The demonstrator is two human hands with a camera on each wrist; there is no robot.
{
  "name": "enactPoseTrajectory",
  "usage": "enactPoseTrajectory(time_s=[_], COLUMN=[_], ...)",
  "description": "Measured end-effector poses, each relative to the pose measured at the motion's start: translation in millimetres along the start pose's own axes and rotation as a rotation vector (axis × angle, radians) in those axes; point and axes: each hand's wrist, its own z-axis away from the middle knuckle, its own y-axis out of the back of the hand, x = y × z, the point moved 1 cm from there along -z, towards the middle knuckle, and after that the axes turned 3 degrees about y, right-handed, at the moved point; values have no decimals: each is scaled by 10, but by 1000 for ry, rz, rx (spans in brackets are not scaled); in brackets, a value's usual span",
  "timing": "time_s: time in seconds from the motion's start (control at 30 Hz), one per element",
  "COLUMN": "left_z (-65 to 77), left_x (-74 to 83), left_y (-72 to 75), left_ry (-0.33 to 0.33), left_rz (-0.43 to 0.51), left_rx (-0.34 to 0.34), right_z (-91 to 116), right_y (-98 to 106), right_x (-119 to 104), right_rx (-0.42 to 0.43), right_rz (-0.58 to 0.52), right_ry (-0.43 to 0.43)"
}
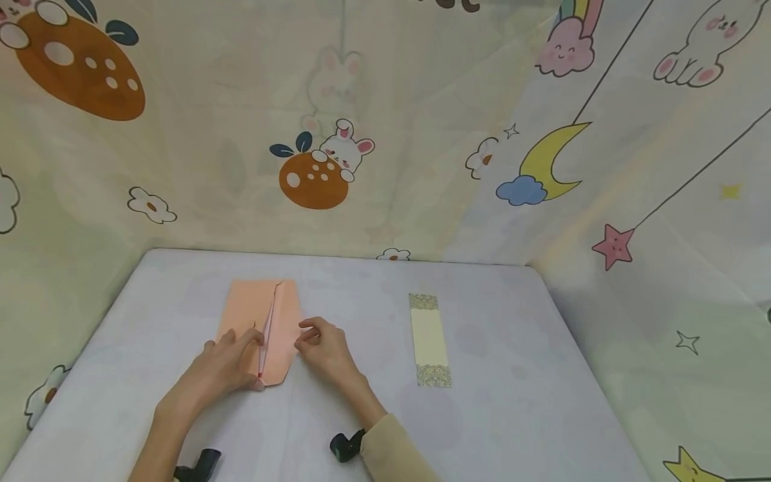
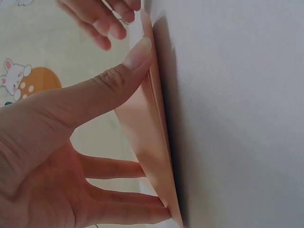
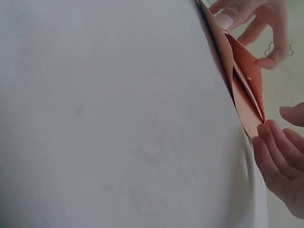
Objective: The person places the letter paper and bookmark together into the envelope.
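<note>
A peach paper envelope (image 1: pixel 247 301) lies on the left part of the white table, its long lengthwise slit gaping. My left hand (image 1: pixel 225 365) rests across its near left part. In the left wrist view the thumb (image 2: pixel 138 56) presses at the near edge while the straight fingers touch the paper farther in. Beside the envelope's right edge is my right hand (image 1: pixel 328 348), fingertips at the paper. The right wrist view shows those fingers (image 3: pixel 275 152) nearly straight at the edge, with the thumb held apart. One side of the slit stands raised, and the inside shows a deeper orange.
A cream strip (image 1: pixel 430 338) with glittery gold ends lies to the right on the white table (image 1: pixel 512 348). A cartoon-printed cloth (image 1: pixel 409 167) rises behind and beside the table. Black wrist-camera parts (image 1: pixel 346 447) sit close to both wrists.
</note>
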Motion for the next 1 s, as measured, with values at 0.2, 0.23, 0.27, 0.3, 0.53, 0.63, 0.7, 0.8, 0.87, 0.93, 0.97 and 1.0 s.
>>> enactPoseTrajectory(time_s=[0.2, 0.23, 0.27, 0.3, 0.53, 0.63, 0.7, 0.8, 0.87, 0.93, 0.97, 1.0], left_z=[-11, -11, -11, -11, -4, 2, 5, 2, -1, -1, -1, 1], left_x=[-27, -28, -29, -30, -29, -25, -20, -14, -14, -13, -15, -16], left_y=[-5, -8, -11, -15, -35, -31, -24, -13, -12, -15, -19, -22], left_ry=[-3, -4, -6, -9, -13, -17, -13, -9, -7, -7, -7, -8], left_rz=[-5, -2, 0, 4, 1, -3, -1, 4, 7, 10, 11, 12], left_rx=[8, 9, 9, 7, 7, 14, 15, 14, 13, 12, 12, 13], right_z=[90, 109, 125, 140, 222, 247, 260, 280, 297, 316, 327, 338], right_y=[127, 151, 173, 195, 355, 424, 469, 534, 581, 626, 649, 670], right_x=[21, 25, 35, 47, 157, 191, 211, 230, 237, 243, 248, 258], right_rx=[25, 30, 36, 44, 104, 129, 146, 178, 205, 230, 242, 253], right_rz=[28, 35, 41, 48, 98, 116, 131, 156, 178, 202, 213, 225], right_ry=[1, 3, 0, -2, 0, -3, -9, -29, -44, -60, -71, -81])
